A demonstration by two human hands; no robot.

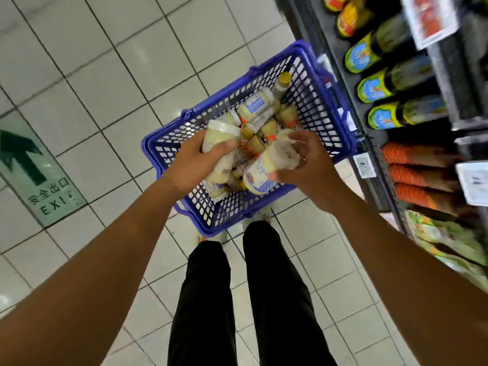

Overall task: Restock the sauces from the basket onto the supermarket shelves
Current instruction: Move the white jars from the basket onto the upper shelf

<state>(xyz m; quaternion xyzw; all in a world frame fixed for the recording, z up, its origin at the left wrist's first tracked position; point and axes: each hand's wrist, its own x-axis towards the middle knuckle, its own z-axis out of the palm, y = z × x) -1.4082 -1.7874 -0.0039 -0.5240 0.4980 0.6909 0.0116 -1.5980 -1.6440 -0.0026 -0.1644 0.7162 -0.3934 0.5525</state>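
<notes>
As both arms reach down into the blue basket [313, 75], each hand is found occupied with one sauce container. My left hand [194, 158], at the basket's 9 o'clock side, has thumb and fingers curled round a pale jar [221, 134] whose white lid points toward 12 o'clock. My right hand [306, 170], at 3 o'clock from the left, grips a pale bottle [265, 166] with a blue-and-white label, held slanted from 7 to 1 o'clock above the load. Beneath both lies a loose heap of jars [266, 125]; toward 12 o'clock sit a blue-labelled jar [254, 105] and, beyond it, a brown bottle [282, 84] with a yellow cap. Basket stands on the tiled floor [105, 75], close beside the shelf unit [330, 35] at 3 o'clock. That unit carries a row of dark bottles [377, 85] with green-and-blue labels, orange ribbed items [406, 178] too blurred to identify, and a price tag [365, 166]. A green exit sign [39, 178] is set in the floor at 9 o'clock. My black trousers [274, 299] show at 6 o'clock.
</notes>
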